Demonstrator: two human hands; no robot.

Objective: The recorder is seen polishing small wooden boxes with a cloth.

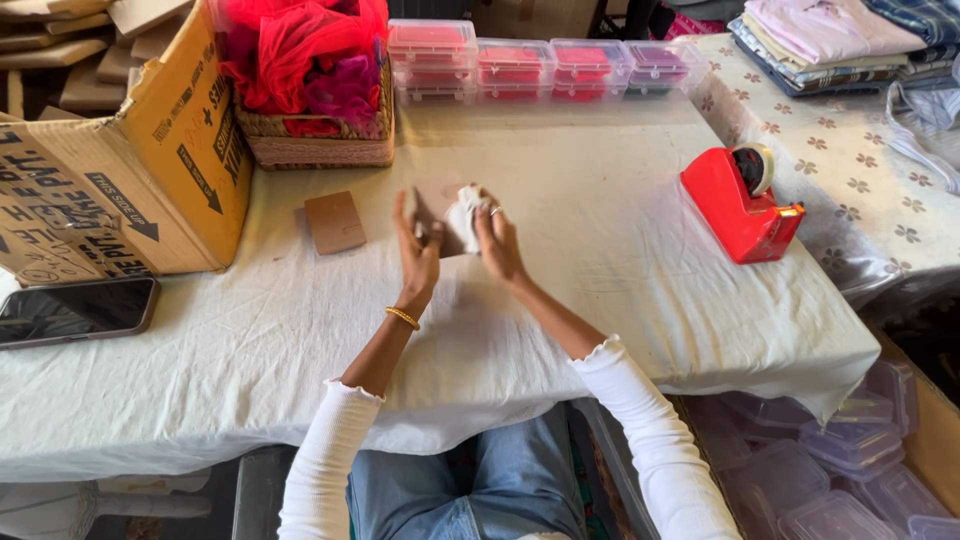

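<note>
The left hand (418, 250) and the right hand (497, 243) are meeting at the table's (600, 300) centre, fingers curling closed together on a brown card (432, 203) and a crumpled white cloth (464, 218), blurred. A second card (335, 222) is lying at nine o'clock. A red tape dispenser (740, 205) is sitting at three o'clock, clear boxes (545, 68) at twelve, a basket (320, 140) of red fabric at eleven, a carton (140, 170) and phone (75, 310) at nine.

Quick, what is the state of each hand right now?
Left hand: closed on a brown card, held above the table.
Right hand: closed on a small white cloth piece, pressed against the card.
</note>
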